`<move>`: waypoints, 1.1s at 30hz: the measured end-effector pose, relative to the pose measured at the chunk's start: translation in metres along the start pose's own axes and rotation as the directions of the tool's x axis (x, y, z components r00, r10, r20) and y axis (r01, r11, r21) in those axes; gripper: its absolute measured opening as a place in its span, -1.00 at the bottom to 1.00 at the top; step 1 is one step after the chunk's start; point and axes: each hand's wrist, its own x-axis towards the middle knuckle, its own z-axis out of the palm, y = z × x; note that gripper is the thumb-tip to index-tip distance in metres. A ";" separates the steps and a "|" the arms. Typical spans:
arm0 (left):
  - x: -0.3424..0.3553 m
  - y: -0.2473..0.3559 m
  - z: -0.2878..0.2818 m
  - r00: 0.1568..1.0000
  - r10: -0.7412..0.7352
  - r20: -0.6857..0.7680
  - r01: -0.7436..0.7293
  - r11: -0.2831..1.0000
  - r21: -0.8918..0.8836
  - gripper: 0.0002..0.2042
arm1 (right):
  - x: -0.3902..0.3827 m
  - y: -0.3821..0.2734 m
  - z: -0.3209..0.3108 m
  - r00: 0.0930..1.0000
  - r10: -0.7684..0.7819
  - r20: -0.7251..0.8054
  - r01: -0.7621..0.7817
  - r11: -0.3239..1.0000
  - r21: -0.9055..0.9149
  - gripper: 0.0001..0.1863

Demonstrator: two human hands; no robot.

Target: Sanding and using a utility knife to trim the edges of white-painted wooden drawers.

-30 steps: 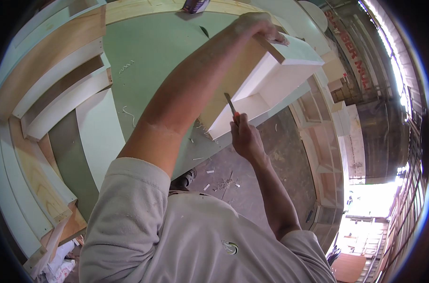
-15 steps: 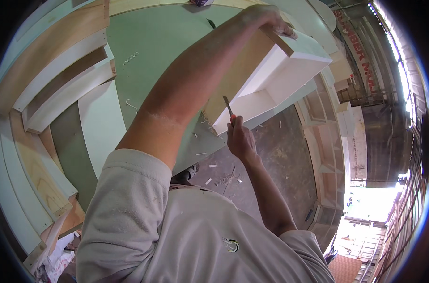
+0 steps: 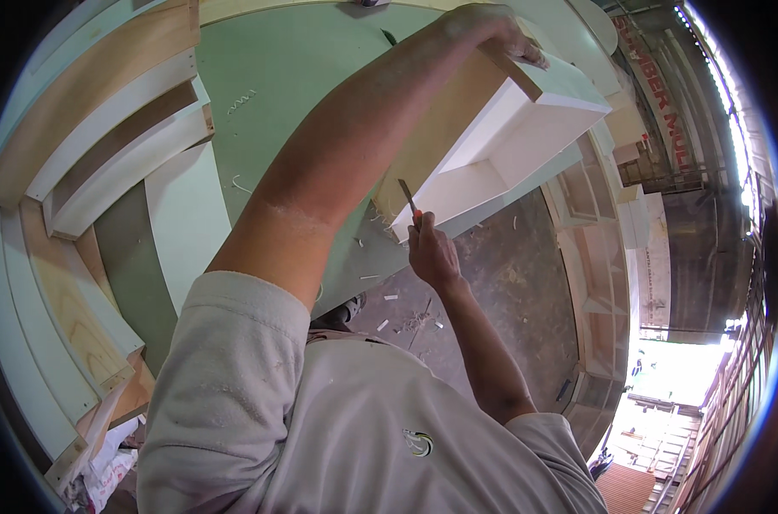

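Observation:
A wooden drawer-like box [image 3: 470, 190] with a white inside and tan side panel stands tilted on a pale green board [image 3: 273, 73]. Across it reaches my left arm, and my left hand [image 3: 523, 44] is closed over the box's far top corner; its thumb is hidden. My right hand [image 3: 433, 250] grips the orange handle of a hand tool with a narrow flat metal blade [image 3: 406, 194]. That blade points up and away, beside the near edge of the box; I cannot tell whether it touches. Thin curled white strips [image 3: 242, 102] lie on the board.
Curved white and wood panels [image 3: 106, 146] are stacked at the left. A curved open-shelf frame [image 3: 590, 257] runs along the right. Scraps and shavings [image 3: 414, 321] litter the dark floor below the box. A dark object [image 3: 389, 37] lies on the board's far part.
The blade and my right hand have shifted slightly left relative to the box's near edge. My left hand keeps its place on the box. The whole view has moved a little.

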 end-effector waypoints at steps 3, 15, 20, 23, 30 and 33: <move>0.015 0.011 0.018 0.960 -0.241 -0.143 0.264 0.949 0.172 -0.56 | -0.008 0.009 0.000 0.999 0.045 0.002 -0.045 0.999 0.007 -0.74; 0.009 -0.007 0.011 0.997 0.071 -0.038 -0.076 0.987 -0.144 -0.60 | -0.008 0.020 0.029 0.995 0.083 0.060 -0.082 0.997 -0.015 -0.72; 0.019 0.015 0.015 0.930 -0.323 -0.174 0.356 0.910 0.213 -0.65 | -0.007 0.025 0.039 0.991 0.072 0.109 -0.067 0.997 -0.049 -0.71; 0.045 0.019 0.043 0.736 -0.547 -0.399 0.671 0.508 0.541 -0.67 | -0.017 0.036 0.037 0.989 0.128 0.068 -0.126 0.991 -0.035 -0.71; 0.008 -0.002 0.020 0.991 -0.035 -0.133 0.011 0.984 -0.177 -0.69 | -0.006 0.022 0.041 0.969 0.173 0.177 -0.160 0.984 -0.083 -0.71; 0.008 0.001 0.014 0.991 -0.070 -0.115 0.063 0.996 -0.066 -0.69 | -0.002 0.024 0.051 0.956 0.192 0.221 -0.170 0.979 -0.116 -0.71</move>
